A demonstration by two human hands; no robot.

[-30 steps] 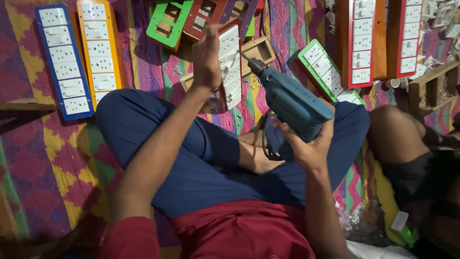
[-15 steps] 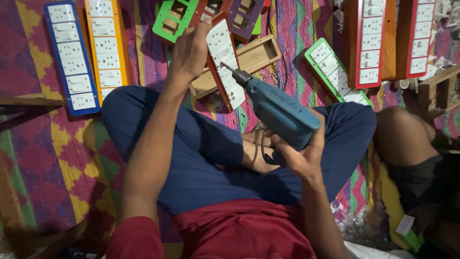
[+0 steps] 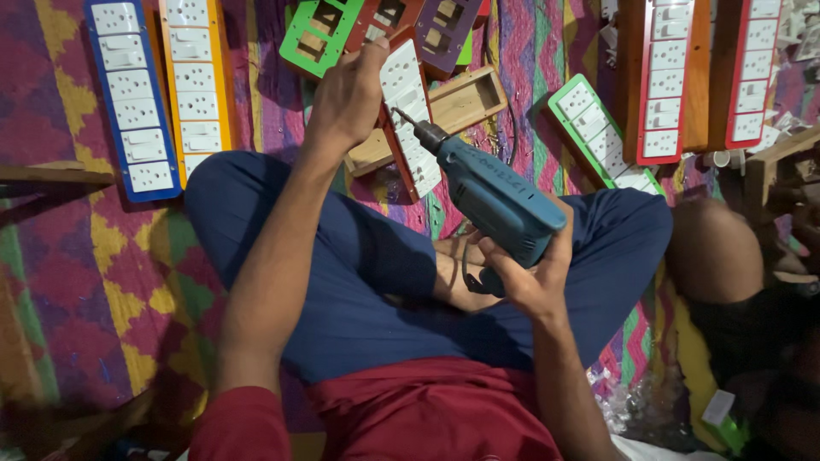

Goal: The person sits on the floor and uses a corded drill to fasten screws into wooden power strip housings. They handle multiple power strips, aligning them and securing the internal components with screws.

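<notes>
Person sits cross-legged on a multicoloured zigzag woven floor mat (image 3: 111, 290), dark blue trousers, red shirt. Long switch-and-socket boards lie all around on the mat: blue-framed board (image 3: 130, 94) and orange-framed board (image 3: 196, 81) far left, green-framed board (image 3: 598, 128) to the right, two red-framed boards on wooden bases (image 3: 664, 81) top right. Empty frames, green (image 3: 318, 34) and purple (image 3: 444, 30), at top centre.

Open wooden rectangular box (image 3: 453, 107) lies beyond the knees; inside looks empty, partly hidden. Red-framed white socket board (image 3: 408, 111) rests tilted over it, long axis running away from the person, slightly left.

Left hand (image 3: 346, 98) closed on that board's far upper edge, steadying it. Right hand (image 3: 530, 277) wrapped tight around grip of teal-blue electric drill (image 3: 495, 201), nearer the body; drill points up-left, bit tip touching or just at the board's right edge mid-length. Board lies ahead-left of right hand.

Another person's bare knee (image 3: 713, 252) at the right.
</notes>
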